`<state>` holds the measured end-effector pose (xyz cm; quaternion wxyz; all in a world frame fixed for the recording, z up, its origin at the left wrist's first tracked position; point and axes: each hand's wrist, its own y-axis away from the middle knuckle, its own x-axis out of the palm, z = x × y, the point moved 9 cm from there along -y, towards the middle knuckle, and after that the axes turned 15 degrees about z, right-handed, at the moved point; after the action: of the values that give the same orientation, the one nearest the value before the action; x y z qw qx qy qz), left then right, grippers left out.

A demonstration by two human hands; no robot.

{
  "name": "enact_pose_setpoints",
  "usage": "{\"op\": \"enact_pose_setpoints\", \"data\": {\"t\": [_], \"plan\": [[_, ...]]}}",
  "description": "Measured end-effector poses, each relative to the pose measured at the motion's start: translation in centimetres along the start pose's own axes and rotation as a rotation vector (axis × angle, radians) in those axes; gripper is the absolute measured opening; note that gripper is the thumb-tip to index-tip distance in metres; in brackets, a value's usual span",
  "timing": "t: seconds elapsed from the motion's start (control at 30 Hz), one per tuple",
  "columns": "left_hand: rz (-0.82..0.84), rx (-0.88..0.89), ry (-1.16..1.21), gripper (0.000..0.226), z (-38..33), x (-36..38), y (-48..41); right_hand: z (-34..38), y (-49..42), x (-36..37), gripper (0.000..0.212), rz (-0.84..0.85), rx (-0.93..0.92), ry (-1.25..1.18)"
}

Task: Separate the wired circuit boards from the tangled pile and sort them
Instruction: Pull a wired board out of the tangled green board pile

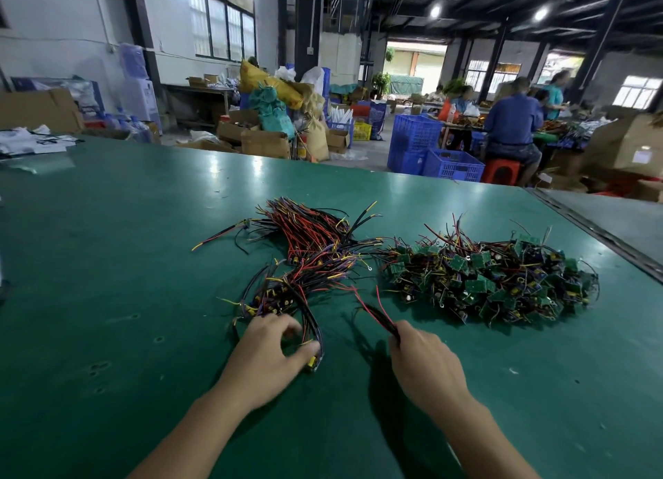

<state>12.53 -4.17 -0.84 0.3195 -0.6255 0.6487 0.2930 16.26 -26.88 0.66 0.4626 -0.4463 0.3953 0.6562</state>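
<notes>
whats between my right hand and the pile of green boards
Head view: only bare green table between the right hand and the board pile. The red and black wires that hand pinches run up left of that stretch.

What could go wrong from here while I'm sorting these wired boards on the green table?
The right hand pinches thin red and black wires; their free ends could snag the tangled heap of green circuit boards beside them.
The sorted bundle of red, black, yellow and purple wires nearly meets that heap, so the two might mix again.
The left hand grips that bundle's near end; a tug could scatter it.
</notes>
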Motion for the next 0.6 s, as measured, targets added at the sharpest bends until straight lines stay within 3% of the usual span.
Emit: {"op": "enact_pose_setpoints", "data": {"t": [0.07, 0.13, 0.3, 0.37, 0.5, 0.6], "plan": [[0.060, -0.022, -0.119, 0.063, 0.1, 1.0, -0.1, -0.2, 0.0, -0.2, 0.022, -0.010, 0.044, 0.100], [0.058, -0.022, -0.156, 0.074, 0.1, 1.2, -0.1, -0.9, -0.2, -0.2, 0.023, 0.003, 0.106, 0.146], [0.049, 0.021, -0.093, 0.047, -0.7, 1.2, 0.1, -1.8, -0.3, 0.3, 0.022, 0.101, 0.187, 0.230], [0.037, 0.039, 0.048, 0.030, -1.0, 0.9, 0.3, -1.5, -0.4, 0.6, 0.034, 0.136, 0.151, 0.245], [0.020, 0.056, 0.560, 0.021, -1.4, 0.4, 0.6, -1.0, -0.4, 1.3, 0.067, 0.158, 0.126, 0.294], [0.043, 0.128, 0.776, 0.023, -2.5, 0.3, 1.0, 0.1, 0.0, -0.1, 0.065, -0.008, 0.090, 0.272]]}}
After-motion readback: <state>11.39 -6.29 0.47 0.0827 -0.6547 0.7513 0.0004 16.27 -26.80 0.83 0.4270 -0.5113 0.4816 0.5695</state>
